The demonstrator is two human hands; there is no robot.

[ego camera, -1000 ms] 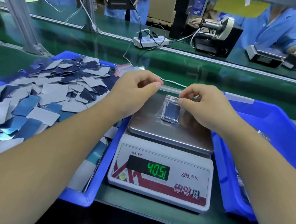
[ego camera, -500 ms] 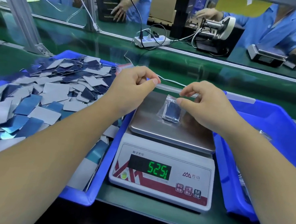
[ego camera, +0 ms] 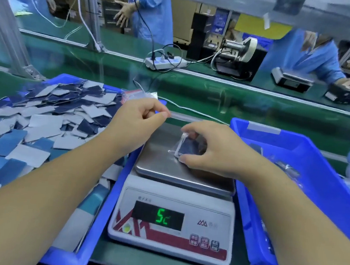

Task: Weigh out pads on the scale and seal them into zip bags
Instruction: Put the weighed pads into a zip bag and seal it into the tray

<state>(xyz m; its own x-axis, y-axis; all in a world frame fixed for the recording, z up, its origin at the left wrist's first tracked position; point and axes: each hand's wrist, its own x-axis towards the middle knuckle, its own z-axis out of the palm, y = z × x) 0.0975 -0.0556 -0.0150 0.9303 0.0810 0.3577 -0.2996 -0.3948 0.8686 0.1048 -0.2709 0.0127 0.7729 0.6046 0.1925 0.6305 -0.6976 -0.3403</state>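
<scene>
A white digital scale [ego camera: 169, 245] with a steel pan [ego camera: 160, 165] stands between two blue bins. A small clear zip bag [ego camera: 186, 147] holding dark blue pads lies on the pan's far right part. My right hand [ego camera: 213, 151] arches over the bag, thumb and fingers gripping its edges. My left hand [ego camera: 137, 121] hovers over the pan's far left corner, fingers curled shut with thumb against forefinger; nothing shows in it. The green display [ego camera: 162, 216] is blurred and hard to read.
The left blue bin [ego camera: 85, 256] is heaped with loose grey and blue pads [ego camera: 42, 124]. Empty zip bags [ego camera: 140, 94] lie at its far corner. The right blue bin [ego camera: 246, 220] holds filled bags [ego camera: 286, 166]. A power strip [ego camera: 166, 62] and other workers are beyond the conveyor.
My right hand has gone from fingertips touching the bag to closing over it and gripping it. The scale reading rose, then blurred. My left hand stays curled in place.
</scene>
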